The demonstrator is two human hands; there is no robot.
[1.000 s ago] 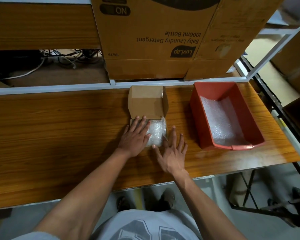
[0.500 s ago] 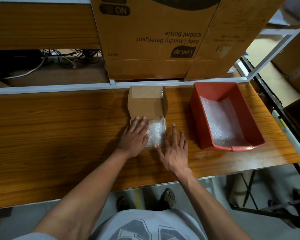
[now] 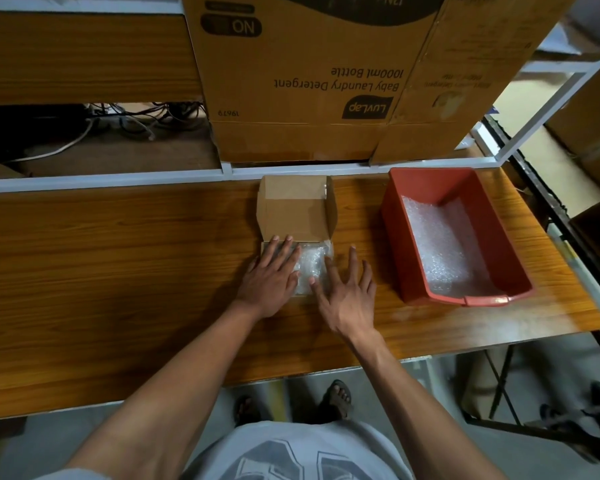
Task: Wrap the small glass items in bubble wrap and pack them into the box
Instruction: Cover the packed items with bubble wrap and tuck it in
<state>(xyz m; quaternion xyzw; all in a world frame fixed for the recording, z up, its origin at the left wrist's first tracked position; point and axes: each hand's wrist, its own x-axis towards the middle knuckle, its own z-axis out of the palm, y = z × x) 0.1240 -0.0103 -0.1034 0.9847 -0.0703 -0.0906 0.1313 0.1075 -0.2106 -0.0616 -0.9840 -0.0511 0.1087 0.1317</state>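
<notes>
- The small box sits open on the surface, its lid standing up at the far side.
- The bubble wrap bundle lies inside the box.
- The left hand rests flat on the bundle, fingers straight, grasping nothing.
- The right hand is spread beside the box, fingertips touching the wrap.
- Step, as I judge it: pressing the packed bundle down.
- Next likely calls for folding the lid forward; the red bin nearby holds more wrap.
</notes>
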